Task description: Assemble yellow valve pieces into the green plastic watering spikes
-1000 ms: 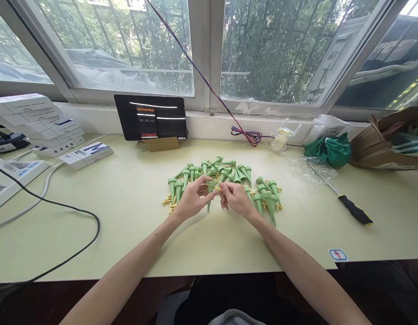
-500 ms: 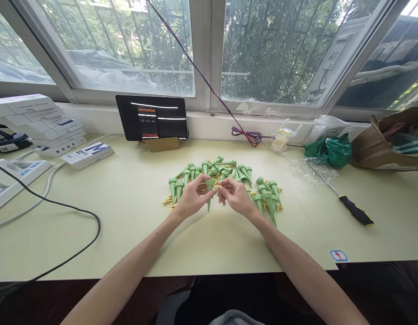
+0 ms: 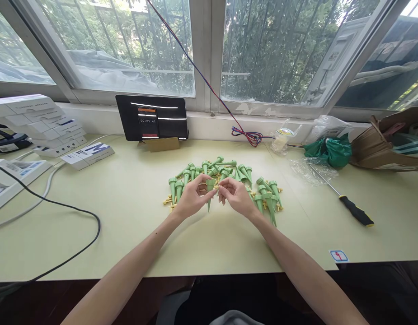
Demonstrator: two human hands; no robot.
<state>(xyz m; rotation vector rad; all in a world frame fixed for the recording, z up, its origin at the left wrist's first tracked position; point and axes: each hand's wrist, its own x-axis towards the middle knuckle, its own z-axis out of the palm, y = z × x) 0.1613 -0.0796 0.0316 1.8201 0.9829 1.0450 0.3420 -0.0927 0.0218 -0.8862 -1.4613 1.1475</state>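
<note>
My left hand (image 3: 194, 195) grips a green plastic watering spike (image 3: 210, 184) between thumb and fingers, its ribbed cap up and its pointed end down. Close beside it, my right hand (image 3: 236, 195) pinches a small yellow plastic valve (image 3: 216, 187) at the spike's side, just below the cap. Whether the valve sits in the spike or only touches it, I cannot tell. Behind both hands lies a heap of green spikes (image 3: 187, 174) mixed with yellow valves (image 3: 167, 200). Further green spikes (image 3: 269, 201) form a group right of my right hand.
A black-handled screwdriver (image 3: 356, 211) lies on the right of the table (image 3: 215, 253). Behind it are a green plastic bag (image 3: 331, 151) and a cardboard box (image 3: 371, 144). A tablet (image 3: 168, 119) leans at the window. White boxes (image 3: 35, 119) and a black cable (image 3: 76, 208) occupy the left.
Both hands stay in nearly the same place. The yellow valve in my right fingers has shifted very slightly against the spike.
</note>
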